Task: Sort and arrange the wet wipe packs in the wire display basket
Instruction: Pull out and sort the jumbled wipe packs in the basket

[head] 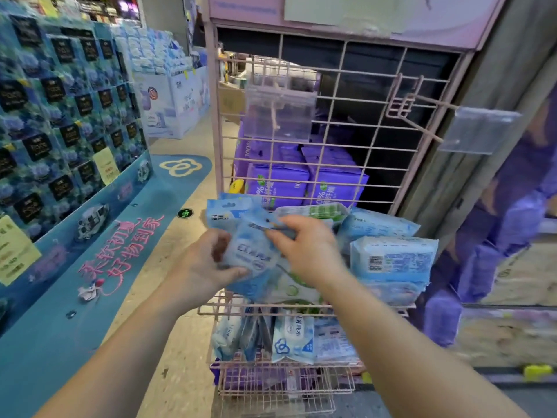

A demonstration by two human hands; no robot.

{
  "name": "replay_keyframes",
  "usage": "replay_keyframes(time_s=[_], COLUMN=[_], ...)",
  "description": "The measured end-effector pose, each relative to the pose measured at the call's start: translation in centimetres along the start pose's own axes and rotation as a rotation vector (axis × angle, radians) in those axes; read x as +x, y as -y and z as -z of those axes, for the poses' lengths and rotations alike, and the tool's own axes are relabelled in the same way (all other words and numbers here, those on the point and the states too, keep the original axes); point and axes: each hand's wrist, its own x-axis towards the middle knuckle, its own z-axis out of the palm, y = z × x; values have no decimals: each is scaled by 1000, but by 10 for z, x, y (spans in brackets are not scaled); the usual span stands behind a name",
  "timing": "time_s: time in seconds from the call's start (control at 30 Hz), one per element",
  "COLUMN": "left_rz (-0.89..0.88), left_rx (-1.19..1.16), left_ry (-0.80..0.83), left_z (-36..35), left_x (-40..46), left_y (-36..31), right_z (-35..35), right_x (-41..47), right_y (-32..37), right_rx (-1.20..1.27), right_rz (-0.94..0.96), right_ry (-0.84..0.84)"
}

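Note:
A small light-blue wet wipe pack [252, 251] is held over the left part of the pink wire display basket [229, 307]. My left hand [211, 260] grips its lower left side. My right hand [307, 245] pinches its top edge. Under the pack lies a white and green pack [297, 289]. On the right of the basket, blue packs [393, 260] lie stacked with a barcode facing me. More blue packs [224, 211] stand at the back left.
A lower wire basket [286, 384] holds several upright blue packs [294, 336]. The pink grid back panel [331, 131] carries hooks and clear tag holders. Purple packs [277, 184] sit behind it. A blue product wall [60, 116] stands to the left.

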Motion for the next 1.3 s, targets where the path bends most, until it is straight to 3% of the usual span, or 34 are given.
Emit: replay_keyframes(time_s=[0.07,0.2,0.3,0.37,0.43,0.57,0.67,0.83,0.93,1.07,1.2,1.3], left_rz=[24,84,130,131,115,101,144,132,178,215,232,205], left_rx=[31,371,252,238,276,395,339,390,338,218,-128,-213], left_ry=[-104,-301,-304,-237,-189,-140,-167,-258,-200,-127,-343,-408], left_z=[8,22,10,-2,-9,-11,-11,-14,-20,-17,-11,-12], left_x=[6,18,24,26,28,29,29,24,21,24,20,15], left_y=[0,10,15,14,11,10,15,21,15,18,24,24], right_z=[-18,-32,-28,-26,-28,-32,-26,19,46,39,12,-2], right_x=[6,2,-14,-26,-33,-47,-63,-83,-84,-68,-50,-37], right_y=[6,2,-16,-27,-37,-47,-55,-81,-88,-76,-59,-51], right_rx=[62,162,-212,-463,-509,-353,-270,-376,-377,-425,-526,-549], right_rz=[23,17,43,48,70,160,200,115,41,37,97,52], right_ry=[12,16,54,215,290,146,17,-235,-282,-114,128,304])
